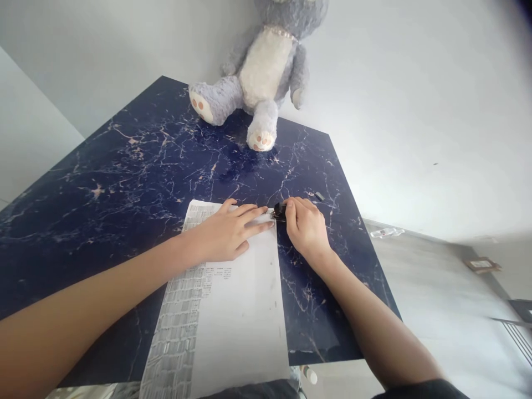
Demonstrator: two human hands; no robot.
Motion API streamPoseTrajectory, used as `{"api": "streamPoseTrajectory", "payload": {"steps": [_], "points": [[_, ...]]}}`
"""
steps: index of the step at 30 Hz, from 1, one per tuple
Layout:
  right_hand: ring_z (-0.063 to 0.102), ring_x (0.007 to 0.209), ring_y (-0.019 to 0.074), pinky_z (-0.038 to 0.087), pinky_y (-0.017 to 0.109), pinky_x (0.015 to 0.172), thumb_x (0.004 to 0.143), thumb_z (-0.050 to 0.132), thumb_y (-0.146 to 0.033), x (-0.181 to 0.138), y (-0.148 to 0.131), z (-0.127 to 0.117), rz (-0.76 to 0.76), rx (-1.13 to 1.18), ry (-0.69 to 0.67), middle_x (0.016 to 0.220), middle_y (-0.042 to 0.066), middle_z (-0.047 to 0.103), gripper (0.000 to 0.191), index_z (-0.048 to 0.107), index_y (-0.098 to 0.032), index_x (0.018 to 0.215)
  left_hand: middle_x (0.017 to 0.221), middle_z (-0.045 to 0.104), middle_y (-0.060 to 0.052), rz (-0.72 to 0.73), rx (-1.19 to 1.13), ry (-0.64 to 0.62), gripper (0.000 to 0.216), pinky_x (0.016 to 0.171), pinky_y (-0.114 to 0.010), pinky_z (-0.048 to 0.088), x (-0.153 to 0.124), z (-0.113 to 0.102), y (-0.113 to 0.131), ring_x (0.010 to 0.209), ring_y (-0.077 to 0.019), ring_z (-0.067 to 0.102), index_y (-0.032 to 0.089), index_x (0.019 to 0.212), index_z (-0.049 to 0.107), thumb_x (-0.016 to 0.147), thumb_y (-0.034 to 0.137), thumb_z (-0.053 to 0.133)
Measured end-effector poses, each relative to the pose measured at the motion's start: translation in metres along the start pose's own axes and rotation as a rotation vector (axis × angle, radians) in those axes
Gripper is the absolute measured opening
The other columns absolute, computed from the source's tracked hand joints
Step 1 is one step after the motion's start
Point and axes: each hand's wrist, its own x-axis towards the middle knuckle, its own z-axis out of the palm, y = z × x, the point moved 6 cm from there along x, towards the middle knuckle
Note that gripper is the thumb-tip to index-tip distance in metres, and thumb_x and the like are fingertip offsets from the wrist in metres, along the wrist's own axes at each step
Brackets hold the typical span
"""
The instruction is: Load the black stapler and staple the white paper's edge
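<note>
A white printed sheet or thin stack of paper (245, 321) lies on the dark blue marbled table (137, 144), its near end hanging past the front edge. A grey block pattern runs down its left side, with small print beside it. My left hand (230, 230) rests flat on the upper part of the paper, fingers spread toward the top right corner. At that corner my right hand (306, 224) is closed around a small black stapler (279, 211). The stapler's front end meets the paper's edge near my left fingertips; most of its body is hidden in my fist.
A grey and white plush bear (266, 72) sits at the table's back edge against the wall. A small grey strip (318, 196) lies just beyond my right hand. On the floor to the right are a clear plastic item (387, 233) and a brown box-like object (482, 265).
</note>
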Motion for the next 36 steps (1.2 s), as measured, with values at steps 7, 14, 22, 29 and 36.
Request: {"api": "streamPoseTrajectory", "payload": {"steps": [7, 14, 22, 29, 36], "points": [[0.054, 0.078, 0.0233, 0.038, 0.036, 0.073, 0.11, 0.029, -0.029, 0.001, -0.004, 0.001, 0.009, -0.052, 0.003, 0.079, 0.008, 0.062, 0.042, 0.06, -0.021, 0.082, 0.169, 0.033, -0.009, 0.01, -0.034, 0.009, 0.059, 0.119, -0.06, 0.019, -0.002, 0.004, -0.002, 0.15, -0.036, 0.036, 0.031, 0.157, 0.045, 0.099, 0.023, 0.049], [0.055, 0.083, 0.0252, 0.039, 0.037, 0.078, 0.111, 0.027, -0.031, -0.002, -0.008, 0.005, -0.036, -0.177, 0.021, 0.083, 0.009, 0.062, 0.043, 0.062, -0.02, 0.087, 0.166, 0.038, -0.01, 0.003, -0.075, 0.027, 0.056, 0.119, -0.059, 0.021, -0.001, 0.002, -0.002, 0.149, -0.0364, 0.039, 0.031, 0.153, 0.051, 0.097, 0.02, 0.051], [0.056, 0.095, 0.0317, 0.039, 0.042, 0.084, 0.11, 0.032, -0.033, 0.003, -0.014, 0.014, -0.026, -0.256, -0.066, 0.094, 0.016, 0.065, 0.04, 0.064, -0.017, 0.092, 0.167, 0.036, -0.011, 0.015, -0.078, 0.028, 0.056, 0.12, -0.061, 0.019, -0.002, 0.002, -0.002, 0.151, -0.0371, 0.037, 0.032, 0.15, 0.054, 0.097, 0.018, 0.052], [0.063, 0.092, 0.0243, 0.039, 0.03, 0.066, 0.104, 0.057, -0.036, 0.004, 0.022, -0.012, -0.198, -0.075, -0.269, 0.108, 0.008, 0.069, 0.021, 0.056, -0.024, 0.121, 0.171, 0.027, -0.011, 0.037, -0.023, -0.011, 0.062, 0.12, -0.061, 0.023, -0.004, 0.0, -0.003, 0.152, -0.0347, 0.035, 0.034, 0.155, 0.047, 0.096, 0.016, 0.051], [0.061, 0.067, 0.0226, 0.037, 0.03, 0.058, 0.098, 0.06, -0.035, 0.008, 0.055, -0.018, 0.175, -0.129, -0.018, 0.088, 0.009, 0.069, 0.018, 0.057, -0.019, 0.106, 0.165, 0.039, -0.01, -0.029, -0.088, 0.054, 0.039, 0.12, -0.061, 0.024, -0.006, -0.013, -0.011, 0.148, -0.0352, 0.039, 0.028, 0.134, 0.067, 0.098, 0.02, 0.053]]}}
